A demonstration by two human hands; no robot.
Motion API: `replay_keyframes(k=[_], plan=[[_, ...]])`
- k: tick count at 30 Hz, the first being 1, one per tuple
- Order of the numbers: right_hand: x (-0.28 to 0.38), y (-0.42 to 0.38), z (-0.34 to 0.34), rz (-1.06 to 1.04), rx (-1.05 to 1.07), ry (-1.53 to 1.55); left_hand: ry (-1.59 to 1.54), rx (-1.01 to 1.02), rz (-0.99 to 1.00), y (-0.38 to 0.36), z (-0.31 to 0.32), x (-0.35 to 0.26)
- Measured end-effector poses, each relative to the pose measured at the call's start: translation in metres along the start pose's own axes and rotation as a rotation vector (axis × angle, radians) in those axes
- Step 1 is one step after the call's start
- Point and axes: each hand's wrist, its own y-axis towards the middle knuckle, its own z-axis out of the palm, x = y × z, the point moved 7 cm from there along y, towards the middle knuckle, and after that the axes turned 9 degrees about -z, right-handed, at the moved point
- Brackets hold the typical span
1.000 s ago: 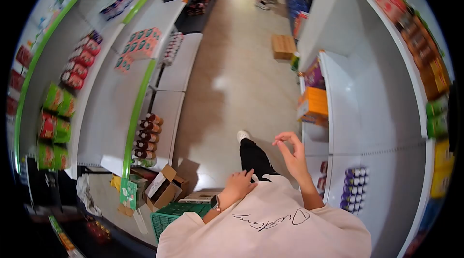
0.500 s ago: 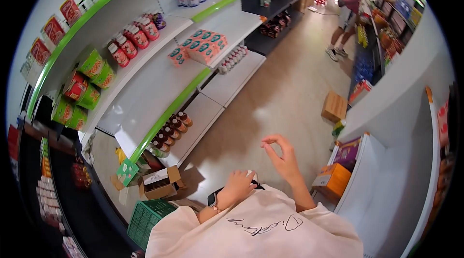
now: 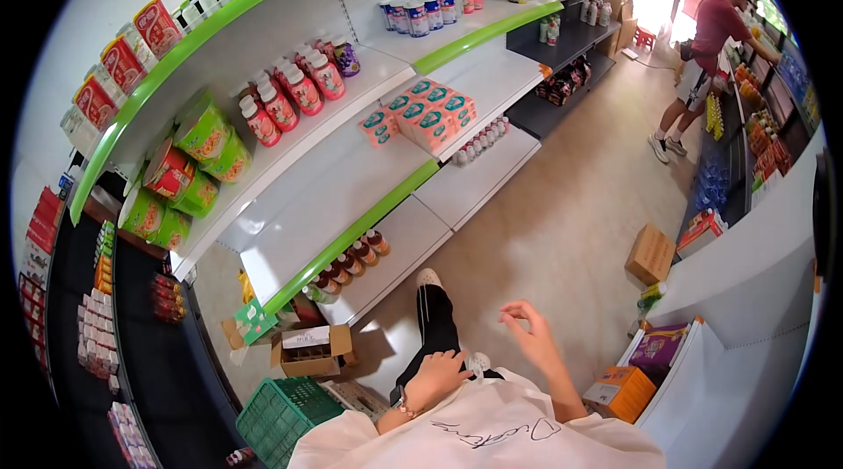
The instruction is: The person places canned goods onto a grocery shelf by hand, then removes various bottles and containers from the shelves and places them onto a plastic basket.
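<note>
My left hand [image 3: 436,381], with a bracelet at its wrist, rests low in front of my body over my dark trousers [image 3: 432,320], fingers stretched out and holding nothing. To its right, my right hand [image 3: 529,331] is raised above the floor, its fingers loosely bent and apart, with nothing in them. Both hands are away from the goods. On the shelves to the left are pink-labelled bottles [image 3: 302,90], orange tissue packs [image 3: 432,118], green noodle tubs [image 3: 203,129] and, on the lowest level, brown-capped bottles [image 3: 363,253].
A green crate [image 3: 277,416] and an opened cardboard box [image 3: 309,353] stand on the floor at my left. On the right are an orange box [image 3: 620,392], a white shelf unit [image 3: 694,364] and a cardboard carton [image 3: 651,255]. Another person [image 3: 716,39] reaches towards shelves farther up the aisle.
The view has shifted, so the shelves sit farther right. One of my legs has stepped forward into view. My hands stay low and empty. The other person still stands by the far shelves.
</note>
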Motion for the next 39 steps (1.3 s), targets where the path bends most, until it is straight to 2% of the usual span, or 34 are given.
replay_keyframes(k=[7,12,19,24,27,30,33,34,38,39], plan=[[0.021,0.115,0.037,0.008,0.084,-0.002,-0.078,0.018,-0.046,0.084,-0.088,0.03],[0.026,0.221,0.063,-0.126,0.158,0.002,-0.004,-0.145,-0.054,0.147,-0.18,0.076],[0.042,0.347,0.127,-0.231,0.296,0.024,-0.197,-0.54,0.074,0.19,-0.297,0.119],[0.059,0.403,0.171,-0.174,0.394,0.212,-0.573,-0.794,0.021,0.194,-0.365,0.146],[0.08,0.448,0.179,-0.402,0.402,0.19,-0.711,-0.928,0.003,0.196,-0.408,0.16],[0.079,0.505,0.188,-0.446,0.411,0.108,-0.767,-1.07,-0.028,0.206,-0.443,0.171],[0.11,0.56,0.204,-0.602,0.397,0.144,-0.765,-1.219,-0.097,0.217,-0.478,0.179],[0.109,0.58,0.216,-0.564,0.433,0.138,-0.748,-1.264,-0.125,0.223,-0.489,0.185],[0.115,0.63,0.257,-0.758,0.558,0.023,-0.742,-1.382,-0.242,0.246,-0.519,0.204],[0.115,0.635,0.266,-0.727,0.608,0.055,-0.731,-1.405,-0.273,0.252,-0.52,0.209]])
